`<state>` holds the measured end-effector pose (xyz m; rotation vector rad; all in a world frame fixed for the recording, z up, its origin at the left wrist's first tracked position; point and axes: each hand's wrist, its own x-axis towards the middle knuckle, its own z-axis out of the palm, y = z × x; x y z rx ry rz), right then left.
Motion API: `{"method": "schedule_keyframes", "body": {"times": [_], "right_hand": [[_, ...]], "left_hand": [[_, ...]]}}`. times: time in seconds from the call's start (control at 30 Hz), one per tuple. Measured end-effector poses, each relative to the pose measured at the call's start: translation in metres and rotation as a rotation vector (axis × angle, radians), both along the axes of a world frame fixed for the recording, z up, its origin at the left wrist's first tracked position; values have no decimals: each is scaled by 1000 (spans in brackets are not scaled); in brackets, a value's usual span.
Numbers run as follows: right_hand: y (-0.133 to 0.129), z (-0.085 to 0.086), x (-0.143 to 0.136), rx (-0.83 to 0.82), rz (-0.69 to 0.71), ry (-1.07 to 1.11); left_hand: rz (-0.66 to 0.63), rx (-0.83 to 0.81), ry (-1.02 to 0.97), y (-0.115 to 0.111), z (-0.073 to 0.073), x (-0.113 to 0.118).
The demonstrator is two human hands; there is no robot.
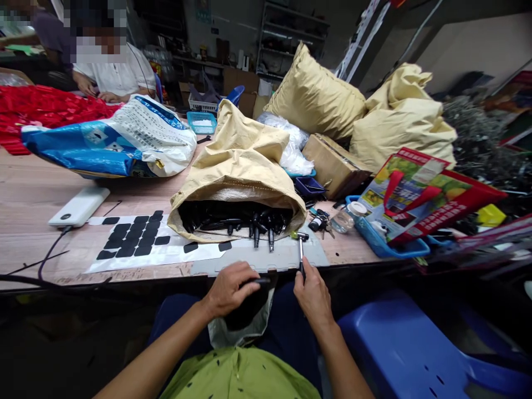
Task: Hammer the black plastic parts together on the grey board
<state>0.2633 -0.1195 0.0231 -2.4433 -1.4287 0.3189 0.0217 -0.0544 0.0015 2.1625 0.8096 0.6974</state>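
Note:
My left hand (233, 288) is closed on a small black part (262, 281), above an open bag (241, 332) on my lap. In my right hand (313, 293) is the dark handle of a small hammer (301, 249), its head up by the table edge. Beyond my hands, a beige cloth sack (245, 149) lies with its mouth facing me, and black plastic parts (233, 216) fill the opening. A few of them stick out over a grey board (291, 255). Left of the sack, black square pads (137, 235) lie in rows on a white sheet (166, 257).
A white power bank (78, 206) with a cable and a blue-white sack (112, 138) lie left. At right are keys (322, 220), a jar (349, 216) and a blue basket (390, 249) with a bag. A blue stool (399, 343) is beside me. People sit across the table.

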Motion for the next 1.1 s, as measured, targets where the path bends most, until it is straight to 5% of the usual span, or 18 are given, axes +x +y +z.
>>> {"method": "schedule_keyframes", "body": {"times": [0.17, 0.27, 0.37, 0.43, 0.53, 0.7, 0.8, 0.9, 1.1], "right_hand": [[-1, 0, -1, -15, -4, -33], [-2, 0, -1, -22, -5, -51], [-3, -1, -3, -16, -8, -73], [-4, -1, -3, -18, -13, -83], [-4, 0, -4, -31, -19, -90], [-3, 0, -4, -50, -21, -92], [-3, -1, -4, -52, -17, -100], [-4, -2, -3, -44, -11, -110], [-4, -1, -3, -43, -8, -108]], "left_hand": [[52, -248, 151, -45, -36, 4], [188, -357, 361, -46, -67, 1], [229, -390, 450, -45, -79, -3], [202, -360, 396, -46, -70, -2], [162, -237, 193, -37, -38, 5], [458, 123, 28, 36, 12, 5], [624, 316, 188, 89, 22, -4], [611, 393, 399, 121, 23, -10], [553, 422, 546, 129, 28, -7]]}}
